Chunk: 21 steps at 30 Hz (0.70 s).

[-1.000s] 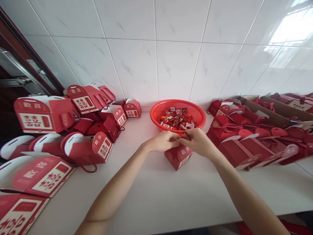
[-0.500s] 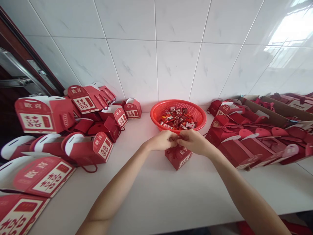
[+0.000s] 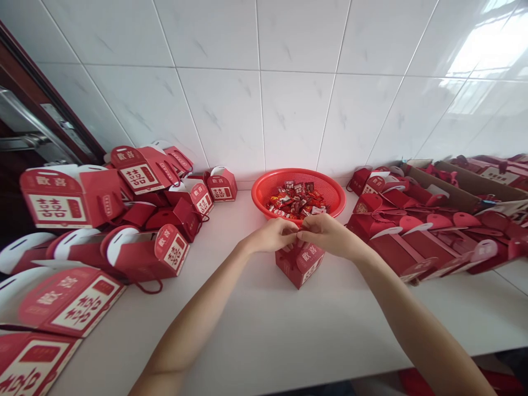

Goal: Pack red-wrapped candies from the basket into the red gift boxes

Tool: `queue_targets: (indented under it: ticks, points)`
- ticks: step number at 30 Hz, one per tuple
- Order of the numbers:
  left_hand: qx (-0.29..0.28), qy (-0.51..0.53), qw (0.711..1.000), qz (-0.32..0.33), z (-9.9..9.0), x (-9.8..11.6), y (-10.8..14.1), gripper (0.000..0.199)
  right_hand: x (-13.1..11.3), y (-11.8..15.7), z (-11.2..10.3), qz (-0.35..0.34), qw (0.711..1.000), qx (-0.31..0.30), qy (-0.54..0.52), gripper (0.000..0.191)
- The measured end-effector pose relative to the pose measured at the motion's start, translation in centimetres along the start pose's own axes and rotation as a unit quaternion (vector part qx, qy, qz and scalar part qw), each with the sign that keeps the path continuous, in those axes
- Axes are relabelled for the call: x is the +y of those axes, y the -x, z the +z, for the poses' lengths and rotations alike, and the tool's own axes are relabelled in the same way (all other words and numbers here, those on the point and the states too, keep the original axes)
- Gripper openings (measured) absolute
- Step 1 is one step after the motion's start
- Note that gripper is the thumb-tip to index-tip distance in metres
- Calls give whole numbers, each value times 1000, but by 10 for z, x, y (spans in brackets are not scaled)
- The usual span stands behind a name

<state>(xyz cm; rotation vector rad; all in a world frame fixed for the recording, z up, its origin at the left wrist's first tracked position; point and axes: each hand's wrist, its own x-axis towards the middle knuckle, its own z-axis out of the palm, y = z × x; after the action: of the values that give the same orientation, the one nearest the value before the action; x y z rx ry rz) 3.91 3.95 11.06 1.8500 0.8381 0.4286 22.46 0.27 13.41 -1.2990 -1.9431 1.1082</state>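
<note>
A small red box (image 3: pixel 300 266) with pale characters stands on the white counter in front of me, one corner toward me. My left hand (image 3: pixel 277 234) is closed in a pinch at the left side of its top. From the right, my right hand (image 3: pixel 324 234) pinches the same top, its fingertips almost meeting those of my left hand. The fingers partly hide the top flaps. Just behind both hands sits a red plastic basket (image 3: pixel 339 204) holding many small wrapped candies (image 3: pixel 297 199).
Red boxes (image 3: pixel 142 256) with white inner flaps are piled along the left. More red boxes (image 3: pixel 402 254) lie in rows on the right, beside an open cardboard carton (image 3: pixel 445 191). A tiled wall (image 3: pixel 218 121) rises behind the white counter (image 3: pixel 247 330). A door handle shows far left.
The view has shifted slightly. My fingers have moved a little at the top of the box, and more of its right front face with the characters shows.
</note>
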Motion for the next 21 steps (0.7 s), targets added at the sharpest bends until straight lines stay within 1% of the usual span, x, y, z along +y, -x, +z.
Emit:
queue_targets:
  ticks: [3,6,9,12,14,17,18,19,21]
  points:
    - [-27,43,999,-21,-4,1,1,21,0,3,-2,-6,999,-19,28,25]
    - [-40,30,999,-9,-6,-1,1,15,-1,5,-2,-12,999,-35,34,21]
    - [-32,-11,999,1,-3,-2,0,18,-3,5,1,-17,998,-10,66,21]
    - [4,-78,997,-5,3,2,2,24,-5,6,4,-29,996,32,75,26]
    - [20,-111,994,-8,5,5,3,26,-6,8,4,-34,999,31,25,28]
    - [21,-102,994,-16,4,9,7,19,-8,13,3,-18,995,0,-96,31]
    - [30,-102,994,-16,2,9,7,18,-9,14,1,-8,992,-6,-128,32]
    - [44,-108,993,-16,1,10,8,20,-11,16,0,1,988,-7,-154,33]
    - [76,-126,989,-14,-3,12,10,35,-15,18,-4,9,980,-5,-199,34]
